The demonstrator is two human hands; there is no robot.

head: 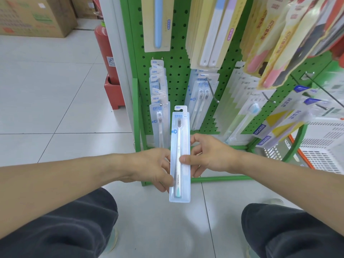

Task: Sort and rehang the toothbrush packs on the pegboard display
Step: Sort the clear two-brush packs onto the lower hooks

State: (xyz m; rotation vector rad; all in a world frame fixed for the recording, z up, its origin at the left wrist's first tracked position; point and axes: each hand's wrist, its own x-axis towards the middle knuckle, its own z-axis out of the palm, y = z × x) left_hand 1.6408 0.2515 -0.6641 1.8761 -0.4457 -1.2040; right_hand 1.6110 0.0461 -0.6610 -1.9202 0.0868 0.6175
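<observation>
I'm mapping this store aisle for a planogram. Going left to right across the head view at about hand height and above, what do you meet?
Cardboard boxes → red fire extinguisher → hanging row of NEW toothbrush packs → held toothbrush pack → blue-bristled toothbrush pack → white plastic basket.

Green pegboard (178,58), pale blue, perhaps white, pack (180,157)

Toothbrush pack (180,155): glossy clear plastic blister on a smooth card backing. Behind it, pegboard (177,58): green painted perforated metal, matt; left of the pegboard, floor tiles (55,94): smooth, faintly glossy.
</observation>
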